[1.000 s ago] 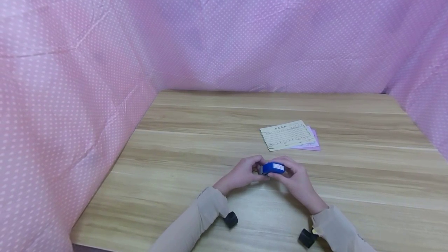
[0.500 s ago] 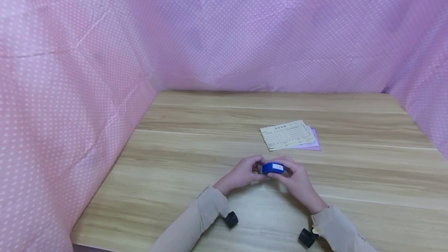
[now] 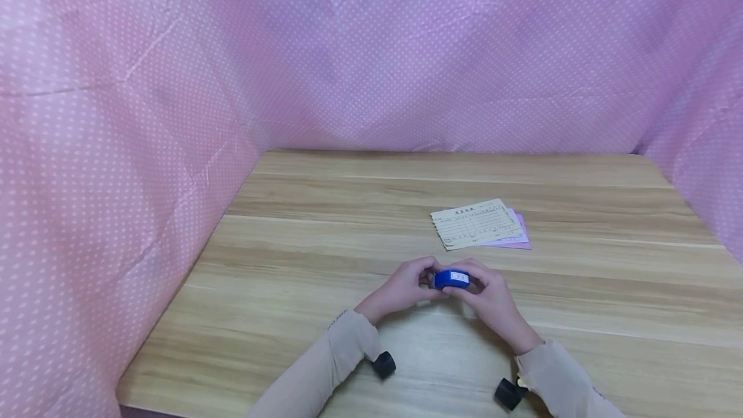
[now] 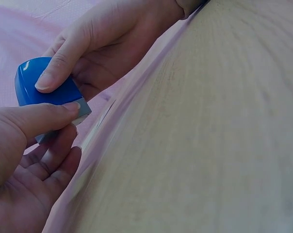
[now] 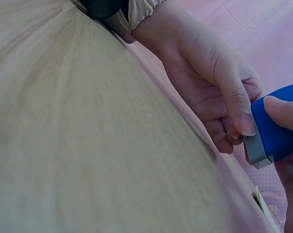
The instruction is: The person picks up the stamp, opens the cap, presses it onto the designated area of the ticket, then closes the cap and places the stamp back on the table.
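Both hands meet at a blue stamp (image 3: 445, 278) with a grey cap (image 4: 83, 111) on one end, held up over the table. My left hand (image 3: 400, 288) pinches the grey cap between thumb and fingers. From the other side, my right hand (image 3: 492, 297) grips the blue body, its thumb lying on the broad face in the left wrist view. A small white label with unreadable print faces up on the stamp. In the right wrist view the cap's grey edge shows below the blue body (image 5: 282, 128). Beyond the hands lies a stack of printed slips (image 3: 473, 224).
Lilac sheets (image 3: 524, 237) stick out from under the cream slips. The wooden table (image 3: 290, 231) is bounded behind and at the sides by a pink dotted cloth (image 3: 371, 63). A black wrist device (image 3: 383, 364) hangs under the left sleeve, another (image 3: 511, 394) under the right.
The blue body has shifted very slightly left toward my left hand, and less grey shows beside it. Hands and slips stay almost where they were.
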The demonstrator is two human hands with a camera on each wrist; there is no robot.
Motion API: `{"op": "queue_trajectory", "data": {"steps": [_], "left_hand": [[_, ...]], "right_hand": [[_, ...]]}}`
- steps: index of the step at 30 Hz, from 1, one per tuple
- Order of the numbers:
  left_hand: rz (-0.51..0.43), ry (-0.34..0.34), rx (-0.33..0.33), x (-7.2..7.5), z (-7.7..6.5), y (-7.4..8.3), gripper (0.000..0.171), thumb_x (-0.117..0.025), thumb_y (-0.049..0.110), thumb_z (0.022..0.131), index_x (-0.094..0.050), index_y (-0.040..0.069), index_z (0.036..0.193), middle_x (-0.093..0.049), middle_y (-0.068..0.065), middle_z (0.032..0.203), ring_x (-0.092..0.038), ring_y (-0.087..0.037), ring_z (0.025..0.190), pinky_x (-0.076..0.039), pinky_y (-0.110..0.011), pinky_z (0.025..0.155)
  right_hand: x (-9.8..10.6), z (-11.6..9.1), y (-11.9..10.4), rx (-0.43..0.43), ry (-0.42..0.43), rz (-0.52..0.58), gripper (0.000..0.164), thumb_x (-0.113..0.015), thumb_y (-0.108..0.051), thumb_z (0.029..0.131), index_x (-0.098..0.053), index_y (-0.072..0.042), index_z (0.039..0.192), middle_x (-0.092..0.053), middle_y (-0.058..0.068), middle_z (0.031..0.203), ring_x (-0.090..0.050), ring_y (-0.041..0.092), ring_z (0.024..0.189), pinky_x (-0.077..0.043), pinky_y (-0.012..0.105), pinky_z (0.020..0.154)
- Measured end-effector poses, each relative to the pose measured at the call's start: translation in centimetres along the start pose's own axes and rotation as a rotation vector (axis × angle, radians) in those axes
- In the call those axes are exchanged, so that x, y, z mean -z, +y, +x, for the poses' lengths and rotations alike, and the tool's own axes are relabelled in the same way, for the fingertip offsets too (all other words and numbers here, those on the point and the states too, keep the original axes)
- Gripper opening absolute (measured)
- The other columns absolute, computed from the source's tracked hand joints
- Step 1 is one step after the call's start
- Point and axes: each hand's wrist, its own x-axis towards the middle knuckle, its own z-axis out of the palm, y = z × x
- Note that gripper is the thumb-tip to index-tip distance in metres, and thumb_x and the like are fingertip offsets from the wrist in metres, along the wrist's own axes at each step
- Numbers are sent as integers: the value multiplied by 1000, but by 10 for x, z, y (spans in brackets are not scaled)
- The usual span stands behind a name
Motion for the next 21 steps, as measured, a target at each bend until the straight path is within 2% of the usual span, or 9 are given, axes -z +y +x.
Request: {"op": "queue_trajectory", "data": {"steps": [13,21], "left_hand": [[3,14,-14,0,-1,1,25,-76,11,83,-63,11,104,-65,0,97,-54,-2,81,-45,-16,75],[8,17,-33,0,-1,0,23,-76,11,83,-63,10,102,-64,0,96,-52,-2,80,-45,-16,75]], "right_hand": [[0,1,0,3,-7,-13,31,-74,-11,84,-69,-9,114,-67,9,113,-58,-5,102,-49,12,90],[0,1,3,40,-11,-7,32,-74,-8,83,-69,-9,114,-68,9,110,-59,-5,101,-49,12,89]]}}
